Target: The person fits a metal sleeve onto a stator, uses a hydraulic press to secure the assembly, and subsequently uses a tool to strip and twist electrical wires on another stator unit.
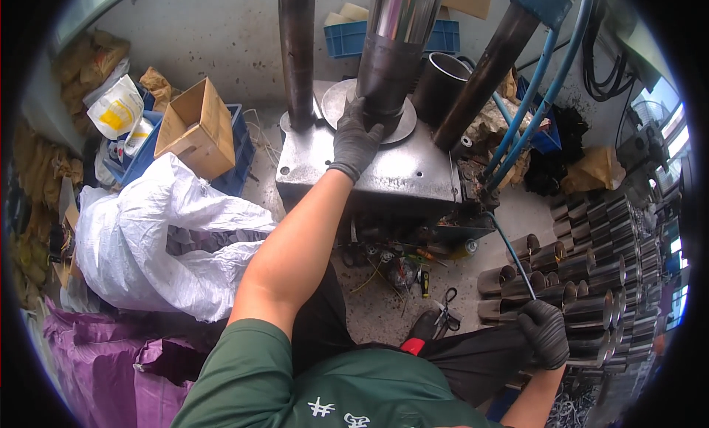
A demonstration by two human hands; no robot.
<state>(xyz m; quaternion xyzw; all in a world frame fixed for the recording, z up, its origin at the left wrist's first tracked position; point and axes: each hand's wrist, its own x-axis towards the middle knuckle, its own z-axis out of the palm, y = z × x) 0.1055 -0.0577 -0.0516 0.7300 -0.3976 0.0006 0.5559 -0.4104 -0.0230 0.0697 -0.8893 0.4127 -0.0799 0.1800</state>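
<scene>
My left hand (pixel 357 138), in a dark grey glove, reaches onto the press table (pixel 310 162). Its fingers and thumb grip the lower front of a dark metal cylinder (pixel 385 73), which stands upright on a round metal plate (pixel 340 103). A shiny ram (pixel 402 14) is lined up right above that cylinder. At the lower right, my right hand (pixel 545 333), gloved as well, is closed round the end of a long thin lever (pixel 512 251) running up to the side of the press.
Dark steel columns (pixel 298 59) flank the ram, and blue hoses (pixel 543 96) run at the right. A wide metal tube (pixel 442 81) stands behind. Several cut tubes (pixel 576 269) are stacked at right. A white sack (pixel 148 236) and a cardboard box (pixel 193 125) are at left; scissors (pixel 447 310) lie on the floor.
</scene>
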